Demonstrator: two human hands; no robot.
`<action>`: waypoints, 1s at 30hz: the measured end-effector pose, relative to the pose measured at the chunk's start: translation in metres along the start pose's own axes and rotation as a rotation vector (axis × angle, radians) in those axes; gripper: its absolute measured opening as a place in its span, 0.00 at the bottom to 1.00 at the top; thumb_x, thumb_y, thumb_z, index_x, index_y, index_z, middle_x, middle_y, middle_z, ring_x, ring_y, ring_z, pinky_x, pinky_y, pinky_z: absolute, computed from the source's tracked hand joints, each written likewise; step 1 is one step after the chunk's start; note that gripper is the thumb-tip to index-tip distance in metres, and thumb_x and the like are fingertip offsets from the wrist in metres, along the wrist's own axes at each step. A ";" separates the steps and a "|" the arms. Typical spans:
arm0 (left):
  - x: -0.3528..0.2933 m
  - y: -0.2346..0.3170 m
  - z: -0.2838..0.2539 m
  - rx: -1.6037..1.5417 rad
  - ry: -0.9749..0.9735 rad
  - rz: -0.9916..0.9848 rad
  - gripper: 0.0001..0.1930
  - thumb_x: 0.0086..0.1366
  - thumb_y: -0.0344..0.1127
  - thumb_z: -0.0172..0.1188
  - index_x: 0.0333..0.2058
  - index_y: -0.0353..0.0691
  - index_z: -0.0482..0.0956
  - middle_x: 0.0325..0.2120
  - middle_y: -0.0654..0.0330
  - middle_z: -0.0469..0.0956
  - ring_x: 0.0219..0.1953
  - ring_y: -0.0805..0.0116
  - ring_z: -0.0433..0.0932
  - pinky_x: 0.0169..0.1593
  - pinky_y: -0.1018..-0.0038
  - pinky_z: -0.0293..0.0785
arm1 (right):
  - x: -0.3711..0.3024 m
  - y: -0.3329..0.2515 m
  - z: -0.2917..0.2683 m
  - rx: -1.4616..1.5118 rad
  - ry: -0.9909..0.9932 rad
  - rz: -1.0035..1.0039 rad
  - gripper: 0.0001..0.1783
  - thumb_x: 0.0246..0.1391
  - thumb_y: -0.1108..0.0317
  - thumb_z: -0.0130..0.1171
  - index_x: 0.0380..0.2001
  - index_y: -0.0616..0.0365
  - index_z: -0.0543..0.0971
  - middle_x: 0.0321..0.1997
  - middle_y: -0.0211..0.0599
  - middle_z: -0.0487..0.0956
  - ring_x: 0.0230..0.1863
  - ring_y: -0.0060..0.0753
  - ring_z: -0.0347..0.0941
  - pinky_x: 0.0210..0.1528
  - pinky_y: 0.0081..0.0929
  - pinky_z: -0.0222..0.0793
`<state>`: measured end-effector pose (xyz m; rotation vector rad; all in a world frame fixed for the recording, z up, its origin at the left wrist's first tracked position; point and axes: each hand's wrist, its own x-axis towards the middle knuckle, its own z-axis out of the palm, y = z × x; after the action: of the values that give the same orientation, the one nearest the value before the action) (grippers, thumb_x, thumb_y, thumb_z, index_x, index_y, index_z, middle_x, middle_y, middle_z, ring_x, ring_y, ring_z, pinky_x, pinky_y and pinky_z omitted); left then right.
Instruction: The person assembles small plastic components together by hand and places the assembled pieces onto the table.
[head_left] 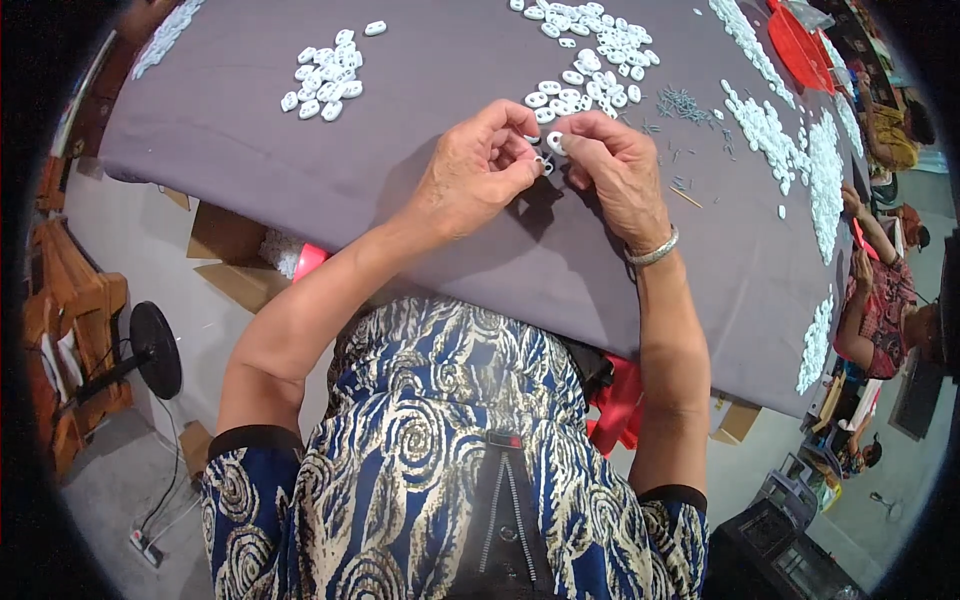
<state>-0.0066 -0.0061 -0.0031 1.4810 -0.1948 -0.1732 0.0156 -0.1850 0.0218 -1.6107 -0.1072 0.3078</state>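
Over the near part of the grey cloth, my two hands are held close together. My left hand (480, 170) is closed, thumb and forefinger pinching a small white plastic piece (545, 166), mostly covered by the fingertips. Between the thumb and fingers of my right hand (618, 168) sits a white oval plastic piece (556, 143) with a hole in it. Just beyond the hands lies a loose heap of similar white two-holed oval pieces (566, 100). Small dark grey pins (686, 104) are scattered to the right of that heap.
Another group of white ovals (325, 78) lies at the far left. Long rows of small white pieces (826, 185) run along the right, near a red tray (800, 45). A thin wooden stick (686, 197) rests beside my right wrist. Other people (885, 310) sit at the right edge.
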 end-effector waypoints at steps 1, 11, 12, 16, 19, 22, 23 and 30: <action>0.000 0.002 0.000 0.012 -0.005 -0.005 0.11 0.59 0.27 0.58 0.40 0.38 0.70 0.25 0.69 0.72 0.27 0.83 0.69 0.31 0.83 0.68 | 0.000 0.000 -0.001 -0.020 -0.005 -0.013 0.07 0.54 0.72 0.56 0.34 0.62 0.80 0.24 0.21 0.73 0.22 0.11 0.62 0.24 0.12 0.59; 0.000 0.000 0.000 0.013 -0.013 0.018 0.11 0.59 0.27 0.57 0.40 0.37 0.70 0.25 0.69 0.72 0.27 0.84 0.69 0.31 0.83 0.68 | 0.001 0.006 -0.001 -0.116 0.007 -0.133 0.07 0.54 0.71 0.57 0.34 0.61 0.81 0.24 0.19 0.73 0.24 0.09 0.62 0.24 0.12 0.59; 0.000 -0.001 0.000 0.014 -0.013 0.017 0.11 0.59 0.27 0.57 0.40 0.37 0.70 0.25 0.69 0.72 0.27 0.84 0.69 0.31 0.83 0.68 | 0.001 0.005 -0.001 -0.115 0.006 -0.133 0.07 0.54 0.71 0.57 0.34 0.61 0.81 0.24 0.19 0.73 0.24 0.09 0.62 0.24 0.12 0.59; 0.000 -0.002 0.001 0.007 0.000 0.012 0.11 0.59 0.26 0.57 0.40 0.38 0.70 0.25 0.69 0.71 0.27 0.84 0.69 0.30 0.83 0.68 | 0.000 0.004 -0.002 -0.143 -0.030 -0.145 0.06 0.55 0.72 0.56 0.34 0.62 0.80 0.26 0.19 0.74 0.24 0.09 0.63 0.25 0.12 0.58; 0.001 -0.004 0.001 0.001 0.007 0.021 0.11 0.59 0.26 0.58 0.41 0.38 0.70 0.25 0.70 0.71 0.26 0.84 0.68 0.31 0.84 0.68 | 0.001 0.007 -0.002 -0.169 -0.059 -0.166 0.06 0.55 0.73 0.56 0.34 0.62 0.80 0.27 0.19 0.74 0.25 0.09 0.63 0.26 0.11 0.58; 0.000 -0.004 0.000 -0.012 0.007 0.019 0.11 0.59 0.26 0.58 0.41 0.39 0.70 0.24 0.70 0.71 0.26 0.84 0.68 0.31 0.84 0.67 | 0.001 0.010 -0.002 -0.216 -0.081 -0.210 0.05 0.55 0.75 0.56 0.34 0.62 0.79 0.28 0.19 0.75 0.26 0.08 0.63 0.27 0.11 0.58; 0.000 -0.003 0.000 -0.014 0.007 0.015 0.12 0.59 0.26 0.58 0.42 0.39 0.70 0.24 0.70 0.71 0.26 0.84 0.68 0.31 0.84 0.67 | 0.002 0.011 -0.002 -0.247 -0.091 -0.240 0.05 0.55 0.75 0.56 0.34 0.62 0.79 0.28 0.19 0.75 0.27 0.08 0.63 0.27 0.11 0.58; 0.002 0.003 0.000 -0.070 0.033 -0.010 0.12 0.59 0.25 0.58 0.42 0.38 0.70 0.24 0.70 0.71 0.27 0.85 0.68 0.31 0.85 0.67 | 0.000 0.009 0.001 -0.279 -0.082 -0.305 0.07 0.54 0.76 0.56 0.37 0.62 0.79 0.30 0.21 0.75 0.27 0.09 0.63 0.29 0.13 0.62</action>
<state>-0.0051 -0.0061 -0.0005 1.4149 -0.1538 -0.1619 0.0143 -0.1846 0.0133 -1.8271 -0.4713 0.1249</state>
